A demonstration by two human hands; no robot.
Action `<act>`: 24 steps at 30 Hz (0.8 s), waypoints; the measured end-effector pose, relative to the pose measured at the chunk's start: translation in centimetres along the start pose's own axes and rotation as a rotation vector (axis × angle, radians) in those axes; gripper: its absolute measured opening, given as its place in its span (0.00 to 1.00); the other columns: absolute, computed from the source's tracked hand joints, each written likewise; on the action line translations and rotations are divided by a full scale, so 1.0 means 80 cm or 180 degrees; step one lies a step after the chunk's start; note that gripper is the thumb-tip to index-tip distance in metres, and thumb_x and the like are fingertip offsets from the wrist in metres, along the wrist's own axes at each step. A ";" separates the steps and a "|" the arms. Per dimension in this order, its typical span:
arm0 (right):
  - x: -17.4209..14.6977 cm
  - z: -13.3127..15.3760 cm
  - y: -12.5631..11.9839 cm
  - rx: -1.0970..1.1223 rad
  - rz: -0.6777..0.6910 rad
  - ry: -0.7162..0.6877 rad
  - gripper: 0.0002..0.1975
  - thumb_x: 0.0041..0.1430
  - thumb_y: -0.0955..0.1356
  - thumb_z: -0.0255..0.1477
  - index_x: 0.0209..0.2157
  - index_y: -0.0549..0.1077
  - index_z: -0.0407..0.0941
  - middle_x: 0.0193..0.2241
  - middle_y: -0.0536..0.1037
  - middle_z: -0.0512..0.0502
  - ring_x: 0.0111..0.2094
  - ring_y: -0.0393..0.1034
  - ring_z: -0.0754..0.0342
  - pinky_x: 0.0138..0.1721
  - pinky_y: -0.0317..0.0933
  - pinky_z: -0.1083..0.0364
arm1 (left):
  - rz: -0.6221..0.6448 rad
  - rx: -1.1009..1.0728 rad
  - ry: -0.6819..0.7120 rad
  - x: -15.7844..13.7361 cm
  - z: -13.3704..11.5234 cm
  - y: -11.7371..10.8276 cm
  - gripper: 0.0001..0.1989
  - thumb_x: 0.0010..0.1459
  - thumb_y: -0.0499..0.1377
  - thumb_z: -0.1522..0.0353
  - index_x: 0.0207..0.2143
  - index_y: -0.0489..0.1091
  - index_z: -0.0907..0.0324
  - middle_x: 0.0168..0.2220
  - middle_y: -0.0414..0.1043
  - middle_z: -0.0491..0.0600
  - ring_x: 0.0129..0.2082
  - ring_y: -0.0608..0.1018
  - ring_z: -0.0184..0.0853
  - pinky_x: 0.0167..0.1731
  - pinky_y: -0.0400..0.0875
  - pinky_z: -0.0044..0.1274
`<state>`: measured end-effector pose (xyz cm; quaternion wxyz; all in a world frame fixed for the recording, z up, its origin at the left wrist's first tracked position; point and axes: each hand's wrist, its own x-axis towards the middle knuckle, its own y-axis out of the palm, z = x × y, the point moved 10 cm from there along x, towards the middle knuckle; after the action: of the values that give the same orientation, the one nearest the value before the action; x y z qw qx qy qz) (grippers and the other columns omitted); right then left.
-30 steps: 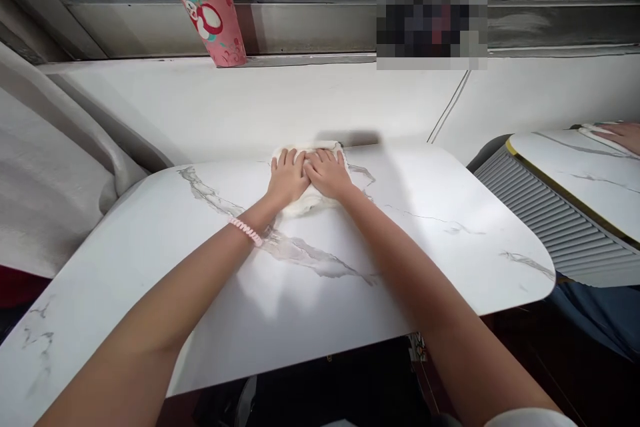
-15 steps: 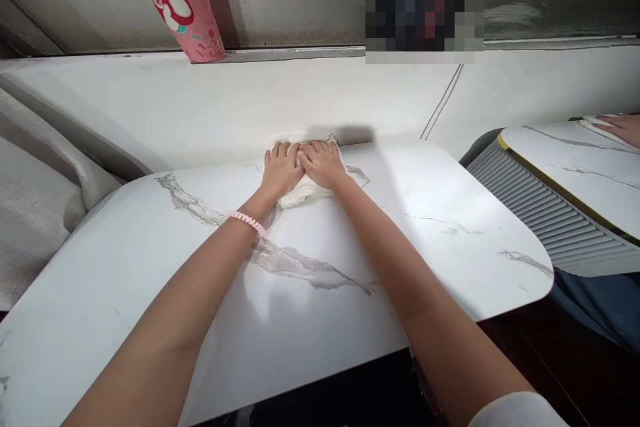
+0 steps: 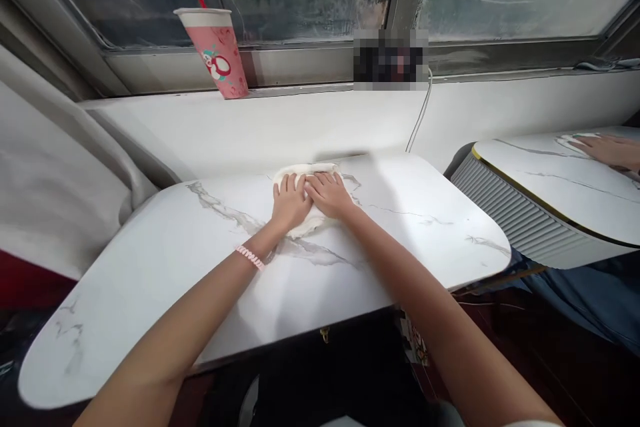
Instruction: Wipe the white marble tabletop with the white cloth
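A white cloth [image 3: 300, 231] lies flat near the back edge of the marble-patterned white table [image 3: 165, 267]. My left hand [image 3: 291, 203] presses on it with the palm down and fingers spread. Right beside it, my right hand [image 3: 330, 195] also rests flat on the cloth, fingers stretched out. The two hands touch at the thumbs. A pink coiled band [image 3: 249, 257] circles my left wrist. The cloth's middle is hidden under both hands.
A pink paper cup [image 3: 220, 57] with a red straw stands on the window sill. Beside it is a blurred-out dark object [image 3: 390, 61] with a cable. At right, another person's hand [image 3: 607, 149] rests on a cloth on a second table [image 3: 565, 180]. A grey curtain [image 3: 65, 167] hangs left.
The view has tilted up, showing more of the window and the whole cup. Both hands and the cloth have come slightly away from the wall.
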<state>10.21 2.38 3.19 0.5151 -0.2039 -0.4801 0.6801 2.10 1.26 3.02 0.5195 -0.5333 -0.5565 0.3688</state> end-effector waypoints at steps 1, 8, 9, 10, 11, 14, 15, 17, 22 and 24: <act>-0.011 0.002 -0.001 0.0036 0.0011 -0.0016 0.22 0.73 0.55 0.35 0.61 0.65 0.43 0.64 0.66 0.39 0.67 0.54 0.47 0.70 0.35 0.37 | -0.0039 -0.0019 -0.0012 -0.012 -0.004 -0.001 0.29 0.68 0.43 0.62 0.68 0.56 0.65 0.70 0.53 0.62 0.71 0.53 0.50 0.67 0.47 0.47; -0.091 0.019 -0.009 -0.0068 0.0119 -0.0153 0.24 0.72 0.54 0.35 0.64 0.62 0.43 0.65 0.64 0.39 0.67 0.53 0.46 0.69 0.37 0.37 | -0.0079 -0.0197 -0.0093 -0.097 -0.037 -0.009 0.29 0.69 0.41 0.61 0.68 0.56 0.63 0.70 0.52 0.61 0.72 0.51 0.50 0.68 0.45 0.48; -0.104 0.021 -0.011 -0.0112 0.0136 -0.0166 0.24 0.72 0.54 0.34 0.64 0.62 0.43 0.65 0.65 0.39 0.67 0.54 0.46 0.69 0.37 0.37 | -0.0038 -0.0213 -0.0078 -0.108 -0.043 -0.010 0.29 0.69 0.41 0.61 0.68 0.56 0.63 0.71 0.52 0.61 0.72 0.51 0.50 0.68 0.45 0.47; -0.118 0.023 -0.014 -0.0151 0.0140 -0.0168 0.24 0.71 0.53 0.34 0.64 0.62 0.43 0.65 0.65 0.39 0.67 0.54 0.46 0.69 0.38 0.37 | -0.0006 -0.0226 -0.0055 -0.119 -0.050 -0.011 0.29 0.69 0.41 0.61 0.68 0.56 0.63 0.71 0.51 0.61 0.72 0.51 0.50 0.68 0.45 0.47; -0.132 0.024 -0.018 -0.0178 0.0132 -0.0160 0.25 0.71 0.53 0.35 0.64 0.62 0.42 0.64 0.66 0.39 0.67 0.54 0.46 0.69 0.38 0.37 | 0.0021 -0.0237 -0.0025 -0.129 -0.057 -0.012 0.30 0.69 0.41 0.61 0.68 0.55 0.64 0.71 0.51 0.61 0.72 0.50 0.50 0.68 0.44 0.48; -0.173 0.026 -0.028 -0.0223 0.0106 -0.0180 0.26 0.72 0.51 0.39 0.63 0.62 0.44 0.62 0.68 0.40 0.65 0.56 0.46 0.69 0.39 0.38 | 0.0092 -0.0291 0.0086 -0.158 -0.080 -0.012 0.30 0.68 0.43 0.62 0.68 0.55 0.65 0.71 0.51 0.63 0.72 0.51 0.52 0.68 0.43 0.50; -0.185 0.026 -0.032 -0.0240 0.0094 -0.0204 0.27 0.72 0.51 0.40 0.63 0.62 0.45 0.62 0.68 0.40 0.65 0.57 0.46 0.69 0.39 0.38 | 0.0117 -0.0317 0.0129 -0.166 -0.088 -0.011 0.30 0.68 0.44 0.61 0.68 0.55 0.65 0.71 0.51 0.63 0.72 0.51 0.53 0.68 0.43 0.51; -0.207 0.024 -0.039 -0.0290 0.0024 -0.0229 0.27 0.71 0.50 0.41 0.64 0.62 0.46 0.62 0.68 0.40 0.65 0.57 0.46 0.69 0.40 0.38 | 0.0171 -0.0389 0.0233 -0.179 -0.103 -0.008 0.30 0.68 0.45 0.60 0.69 0.54 0.64 0.71 0.50 0.63 0.72 0.50 0.53 0.67 0.42 0.52; -0.227 0.015 -0.048 -0.0381 0.0026 -0.0211 0.28 0.71 0.49 0.43 0.64 0.62 0.49 0.62 0.68 0.41 0.65 0.58 0.46 0.69 0.43 0.38 | 0.0340 -0.0433 0.0291 -0.191 -0.125 -0.004 0.32 0.68 0.45 0.59 0.69 0.52 0.66 0.72 0.47 0.65 0.72 0.47 0.55 0.67 0.39 0.55; -0.223 0.013 -0.048 -0.0396 0.0068 -0.0222 0.28 0.71 0.49 0.44 0.63 0.62 0.49 0.62 0.68 0.41 0.65 0.58 0.45 0.68 0.44 0.38 | 0.0441 -0.0384 0.0273 -0.189 -0.127 -0.001 0.32 0.69 0.44 0.60 0.70 0.51 0.67 0.72 0.45 0.65 0.72 0.45 0.55 0.67 0.38 0.55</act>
<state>18.22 -14.03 3.12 0.4771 -0.2168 -0.5369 0.6611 10.28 -15.00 2.22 0.4831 -0.6161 -0.5166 0.3466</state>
